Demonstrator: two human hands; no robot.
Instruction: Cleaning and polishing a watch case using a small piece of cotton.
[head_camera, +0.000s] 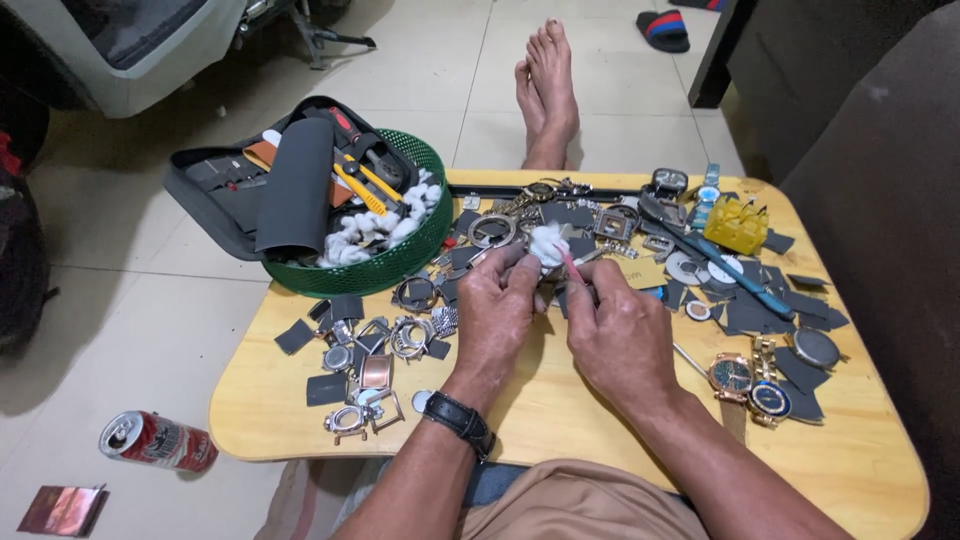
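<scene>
Tan cloth over the person's lap lies nearest, then two forearms reaching over a low wooden table (560, 420). Left hand (497, 310), a black watch at its wrist, pinches a white cotton wad (547, 243) at its fingertips. Right hand (620, 335) is closed on a thin pink-tipped tool (572, 266), its tip touching the wad just beyond the knuckles. Small, steady strokes would seem wise (the piece under the wad is hidden). Fluffy and crumpled, the wad sits above both thumbs. Beyond the fingers: watch cases and a green basket (385, 270).
</scene>
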